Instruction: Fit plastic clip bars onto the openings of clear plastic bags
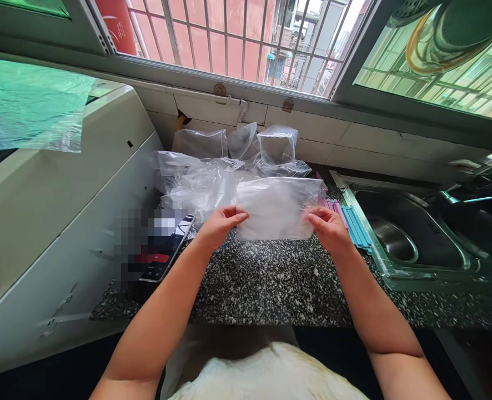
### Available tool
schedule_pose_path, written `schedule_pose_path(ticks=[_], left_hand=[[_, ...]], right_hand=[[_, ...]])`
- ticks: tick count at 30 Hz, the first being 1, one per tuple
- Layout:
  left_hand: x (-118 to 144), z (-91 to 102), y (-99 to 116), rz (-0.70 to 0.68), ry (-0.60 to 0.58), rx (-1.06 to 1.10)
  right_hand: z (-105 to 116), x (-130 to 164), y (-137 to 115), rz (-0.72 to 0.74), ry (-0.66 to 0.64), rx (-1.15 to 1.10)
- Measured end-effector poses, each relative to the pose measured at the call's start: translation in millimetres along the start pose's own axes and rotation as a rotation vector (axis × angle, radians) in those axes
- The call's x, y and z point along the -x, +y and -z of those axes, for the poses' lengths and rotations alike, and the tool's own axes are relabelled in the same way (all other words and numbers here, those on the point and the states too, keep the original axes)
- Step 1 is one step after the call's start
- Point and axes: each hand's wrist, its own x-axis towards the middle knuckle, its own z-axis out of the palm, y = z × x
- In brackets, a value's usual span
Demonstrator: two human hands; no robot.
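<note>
A clear plastic bag [277,214] is stretched flat between my two hands, above the speckled countertop [266,289]. My left hand [221,225] pinches its left edge between thumb and fingers. On the opposite edge, my right hand [329,226] grips it the same way. Behind the held bag lies a loose heap of clear plastic bags [204,180], some standing up against the tiled wall. Close to my right hand are pink strips [338,210] and blue strips [356,228], which look like bag sealing clips.
A phone [169,253], partly blurred out, lies left of my left forearm. Beyond it rises a large pale appliance side [75,222] with green film on top. To the right is a metal sink [408,228] with a faucet. A barred window [237,33] is ahead.
</note>
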Motion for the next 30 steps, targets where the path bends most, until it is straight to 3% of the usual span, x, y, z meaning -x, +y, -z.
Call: schedule_pose_path(ticks=[11, 20, 24, 30], left_hand=[[1, -5.7, 7, -0.067, 0.364, 0.076], [0, -5.1, 5, -0.156, 0.441, 0.117], [-1, -1.2, -1, -0.241, 0.458, 0.011], [4, 4.6, 2, -0.538, 0.526, -0.333]], right_hand=[[-3, -1, 4, -0.010, 0.005, 0.061], [-3, -1, 6, 0.031, -0.018, 0.110], [-3, 0, 5, 0.035, -0.019, 0.127], [-5, 3, 5, 0.009, -0.055, 0.171]])
